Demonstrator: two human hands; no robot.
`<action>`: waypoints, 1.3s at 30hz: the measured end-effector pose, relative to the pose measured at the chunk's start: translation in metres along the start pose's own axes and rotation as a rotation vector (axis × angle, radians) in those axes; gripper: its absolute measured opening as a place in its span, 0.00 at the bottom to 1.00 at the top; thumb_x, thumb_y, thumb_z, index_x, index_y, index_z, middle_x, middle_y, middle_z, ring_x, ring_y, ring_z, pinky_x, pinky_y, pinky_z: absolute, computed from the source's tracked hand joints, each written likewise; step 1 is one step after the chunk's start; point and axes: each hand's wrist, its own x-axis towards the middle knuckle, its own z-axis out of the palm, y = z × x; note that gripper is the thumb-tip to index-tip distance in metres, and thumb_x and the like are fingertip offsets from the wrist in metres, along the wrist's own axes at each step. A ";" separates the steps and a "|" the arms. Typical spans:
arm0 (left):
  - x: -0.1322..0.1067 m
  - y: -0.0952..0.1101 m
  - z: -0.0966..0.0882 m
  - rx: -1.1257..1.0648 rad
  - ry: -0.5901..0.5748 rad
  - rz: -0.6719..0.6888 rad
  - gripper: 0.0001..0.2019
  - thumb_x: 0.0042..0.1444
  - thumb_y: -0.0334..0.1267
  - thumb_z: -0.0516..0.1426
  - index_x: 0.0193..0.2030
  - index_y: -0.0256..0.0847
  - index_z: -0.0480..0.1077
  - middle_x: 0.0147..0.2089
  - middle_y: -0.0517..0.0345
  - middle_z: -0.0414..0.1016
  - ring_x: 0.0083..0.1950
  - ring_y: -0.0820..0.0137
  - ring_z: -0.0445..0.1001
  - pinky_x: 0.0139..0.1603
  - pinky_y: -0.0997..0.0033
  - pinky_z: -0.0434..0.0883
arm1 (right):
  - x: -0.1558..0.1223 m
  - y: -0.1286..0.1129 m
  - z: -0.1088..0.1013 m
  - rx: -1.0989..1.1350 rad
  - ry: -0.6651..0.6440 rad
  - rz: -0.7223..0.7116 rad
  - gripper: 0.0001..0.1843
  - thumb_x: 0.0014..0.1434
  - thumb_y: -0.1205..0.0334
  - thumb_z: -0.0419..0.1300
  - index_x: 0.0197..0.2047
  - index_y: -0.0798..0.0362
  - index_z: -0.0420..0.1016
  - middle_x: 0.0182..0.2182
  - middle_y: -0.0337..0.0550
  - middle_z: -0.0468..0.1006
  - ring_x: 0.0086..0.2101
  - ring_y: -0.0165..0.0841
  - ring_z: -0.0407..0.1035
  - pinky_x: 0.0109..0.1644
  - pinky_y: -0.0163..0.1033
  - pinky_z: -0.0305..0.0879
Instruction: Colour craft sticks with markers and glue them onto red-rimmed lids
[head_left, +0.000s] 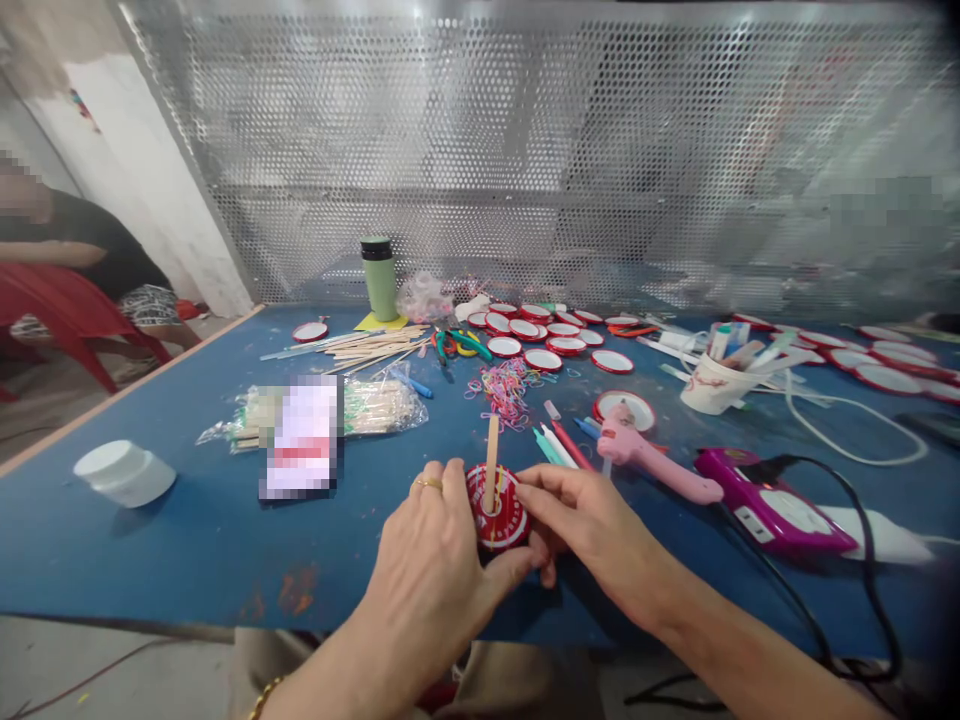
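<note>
So, flat wooden stick (pixel 491 465) on round glossy lid (pixel 504 526) between both hands (pixel 435 540) (pixel 589 520).

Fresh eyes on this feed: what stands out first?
The red disc held between left hand and right hand, a wooden stick extending past its far edge. White-faced discs lie across the table behind. A pink glue gun and purple power strip sit to the right.

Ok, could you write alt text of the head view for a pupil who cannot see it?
A person's left hand and right hand hold a round red lid with a wooden stick on it, over a blue table. Beyond lie coloured bands and many red-rimmed lids, with a pink glue gun to the right.
</note>
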 end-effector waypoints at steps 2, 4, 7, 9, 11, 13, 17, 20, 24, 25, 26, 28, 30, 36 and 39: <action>0.001 0.004 0.002 0.025 0.012 0.022 0.34 0.52 0.55 0.61 0.56 0.30 0.61 0.51 0.34 0.73 0.53 0.48 0.74 0.46 0.53 0.74 | 0.001 0.000 0.001 -0.044 0.026 -0.019 0.23 0.60 0.42 0.58 0.39 0.56 0.74 0.18 0.34 0.72 0.15 0.24 0.62 0.18 0.29 0.61; 0.002 0.004 0.002 0.029 0.009 0.025 0.29 0.54 0.52 0.60 0.54 0.32 0.62 0.47 0.39 0.74 0.51 0.51 0.75 0.45 0.55 0.75 | 0.002 -0.001 0.001 -0.095 0.039 -0.027 0.22 0.61 0.43 0.58 0.40 0.56 0.76 0.18 0.32 0.70 0.14 0.22 0.59 0.15 0.28 0.55; 0.002 0.004 0.002 0.070 -0.001 0.024 0.20 0.56 0.46 0.59 0.50 0.35 0.63 0.43 0.44 0.73 0.48 0.54 0.76 0.43 0.58 0.75 | 0.002 -0.002 0.000 -0.137 0.033 -0.021 0.22 0.61 0.44 0.58 0.41 0.57 0.77 0.14 0.29 0.65 0.12 0.21 0.55 0.14 0.27 0.52; 0.002 0.005 0.003 0.119 0.005 0.030 0.16 0.56 0.44 0.58 0.47 0.36 0.64 0.41 0.46 0.72 0.47 0.55 0.75 0.42 0.59 0.74 | 0.002 -0.002 -0.001 -0.137 0.018 -0.020 0.22 0.61 0.45 0.58 0.42 0.57 0.77 0.14 0.29 0.64 0.12 0.22 0.56 0.15 0.27 0.53; 0.002 0.008 0.004 0.153 0.027 0.033 0.15 0.54 0.43 0.58 0.45 0.36 0.64 0.40 0.47 0.71 0.46 0.55 0.75 0.40 0.60 0.74 | 0.002 0.000 -0.002 -0.133 0.008 -0.021 0.22 0.61 0.45 0.57 0.42 0.57 0.77 0.14 0.30 0.65 0.12 0.22 0.57 0.15 0.27 0.55; 0.002 0.011 0.005 0.171 0.044 0.025 0.15 0.53 0.43 0.57 0.44 0.36 0.65 0.39 0.47 0.71 0.44 0.56 0.74 0.39 0.61 0.74 | 0.002 0.002 -0.003 -0.134 -0.003 -0.019 0.23 0.62 0.45 0.57 0.44 0.58 0.76 0.15 0.31 0.67 0.13 0.22 0.60 0.16 0.27 0.56; 0.004 0.018 0.003 0.219 0.044 -0.019 0.11 0.53 0.41 0.55 0.39 0.37 0.67 0.36 0.48 0.69 0.41 0.57 0.74 0.37 0.60 0.74 | -0.002 0.005 -0.005 -0.133 0.015 -0.064 0.27 0.63 0.46 0.56 0.58 0.56 0.65 0.21 0.32 0.72 0.15 0.26 0.66 0.18 0.30 0.64; 0.005 0.020 0.001 0.267 0.028 -0.046 0.10 0.53 0.42 0.54 0.35 0.36 0.67 0.34 0.48 0.68 0.41 0.55 0.73 0.37 0.59 0.74 | -0.012 0.007 -0.007 -0.163 0.110 -0.142 0.30 0.63 0.48 0.56 0.63 0.51 0.57 0.30 0.36 0.74 0.19 0.27 0.68 0.17 0.31 0.67; 0.008 0.024 0.002 0.295 -0.006 -0.060 0.11 0.52 0.42 0.55 0.35 0.35 0.69 0.36 0.46 0.68 0.41 0.55 0.73 0.35 0.59 0.74 | -0.029 0.013 -0.011 -0.288 0.242 -0.287 0.23 0.65 0.52 0.55 0.60 0.51 0.61 0.34 0.41 0.76 0.22 0.27 0.69 0.20 0.30 0.69; 0.008 0.026 0.002 0.295 -0.014 -0.066 0.11 0.52 0.43 0.55 0.35 0.35 0.70 0.36 0.46 0.68 0.41 0.55 0.72 0.35 0.59 0.74 | -0.033 0.014 -0.013 -0.318 0.268 -0.328 0.22 0.65 0.53 0.55 0.59 0.51 0.62 0.33 0.41 0.77 0.23 0.27 0.69 0.22 0.31 0.70; 0.008 0.027 0.002 0.295 -0.025 -0.067 0.12 0.52 0.43 0.55 0.35 0.35 0.70 0.36 0.45 0.68 0.41 0.55 0.72 0.35 0.59 0.74 | -0.036 0.016 -0.014 -0.347 0.288 -0.362 0.20 0.65 0.54 0.54 0.58 0.51 0.63 0.33 0.41 0.77 0.23 0.27 0.70 0.24 0.31 0.70; 0.009 0.029 0.003 0.296 -0.043 -0.060 0.12 0.52 0.43 0.55 0.35 0.34 0.71 0.37 0.45 0.68 0.41 0.54 0.72 0.35 0.58 0.74 | -0.041 0.018 -0.017 -0.394 0.311 -0.405 0.19 0.66 0.55 0.54 0.57 0.51 0.64 0.31 0.40 0.77 0.24 0.28 0.70 0.27 0.32 0.71; 0.008 0.030 0.004 0.302 -0.057 -0.047 0.13 0.53 0.45 0.56 0.36 0.34 0.71 0.37 0.45 0.68 0.42 0.54 0.72 0.35 0.57 0.75 | -0.043 0.019 -0.019 -0.425 0.313 -0.427 0.18 0.66 0.56 0.53 0.57 0.51 0.63 0.30 0.39 0.77 0.24 0.28 0.70 0.27 0.32 0.71; 0.005 0.029 0.005 0.291 -0.117 -0.033 0.18 0.52 0.50 0.61 0.39 0.34 0.73 0.40 0.44 0.70 0.45 0.53 0.74 0.40 0.56 0.76 | -0.044 0.018 -0.017 -0.488 0.307 -0.496 0.17 0.67 0.57 0.51 0.58 0.51 0.63 0.25 0.35 0.75 0.22 0.28 0.70 0.25 0.30 0.69; 0.003 0.025 0.006 0.266 -0.133 -0.047 0.27 0.46 0.57 0.64 0.42 0.34 0.73 0.44 0.43 0.72 0.46 0.52 0.75 0.41 0.54 0.77 | -0.043 0.017 -0.018 -0.564 0.333 -0.568 0.17 0.67 0.59 0.52 0.58 0.48 0.64 0.24 0.33 0.76 0.21 0.27 0.70 0.25 0.29 0.69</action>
